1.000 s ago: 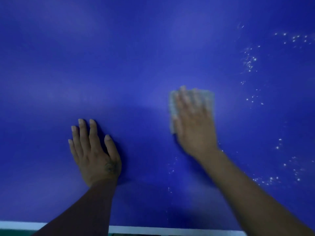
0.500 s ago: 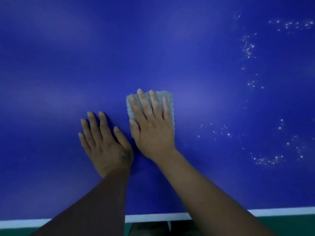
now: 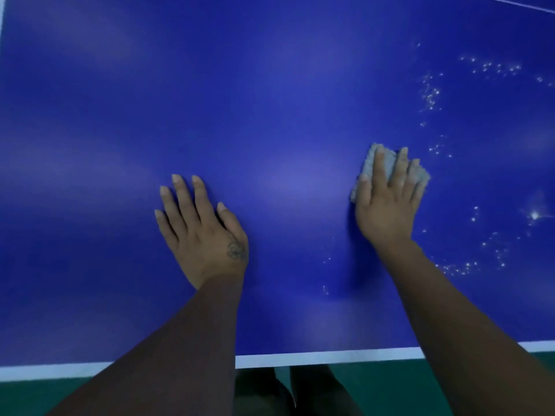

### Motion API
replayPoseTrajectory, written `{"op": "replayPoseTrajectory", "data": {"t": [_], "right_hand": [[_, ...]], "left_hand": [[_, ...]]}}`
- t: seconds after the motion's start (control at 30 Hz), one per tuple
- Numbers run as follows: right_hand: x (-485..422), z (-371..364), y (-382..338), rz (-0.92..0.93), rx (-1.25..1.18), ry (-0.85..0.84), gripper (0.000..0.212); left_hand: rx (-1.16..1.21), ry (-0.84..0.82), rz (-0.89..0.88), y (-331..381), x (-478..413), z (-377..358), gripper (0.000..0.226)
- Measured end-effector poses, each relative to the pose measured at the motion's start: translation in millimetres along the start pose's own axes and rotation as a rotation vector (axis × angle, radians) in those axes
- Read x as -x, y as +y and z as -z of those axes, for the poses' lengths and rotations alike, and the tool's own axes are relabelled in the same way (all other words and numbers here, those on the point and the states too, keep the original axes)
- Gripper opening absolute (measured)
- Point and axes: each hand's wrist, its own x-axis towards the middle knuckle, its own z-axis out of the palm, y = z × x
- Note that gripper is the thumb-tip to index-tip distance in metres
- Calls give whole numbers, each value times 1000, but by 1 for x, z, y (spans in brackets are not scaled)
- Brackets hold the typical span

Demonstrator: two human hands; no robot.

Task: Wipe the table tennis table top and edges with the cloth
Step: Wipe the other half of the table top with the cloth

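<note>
On the blue bench, the right hand presses the cloth down with straight, spread fingers. The left hand lies flat and empty, bracing. White specks lie just right of the cloth, so the stroke should probably sweep through them with even pressure and overlapping passes, then cover the white edge. No writing is readable.

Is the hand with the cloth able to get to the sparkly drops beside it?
Probably yes. The right hand presses the cloth on the table, and the nearest drops lie just right of it, with only bare table between.
</note>
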Motion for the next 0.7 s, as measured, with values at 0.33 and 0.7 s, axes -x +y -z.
{"op": "replayPoseTrajectory", "data": {"t": [0.33, 0.7], "right_hand": [[51, -26, -129, 437, 23, 105, 60], [6, -2, 41, 224, -4, 34, 62]], "left_hand": [[33, 11, 5, 0, -1, 2, 53], [-19, -32, 11, 1, 0, 1, 57]]}}
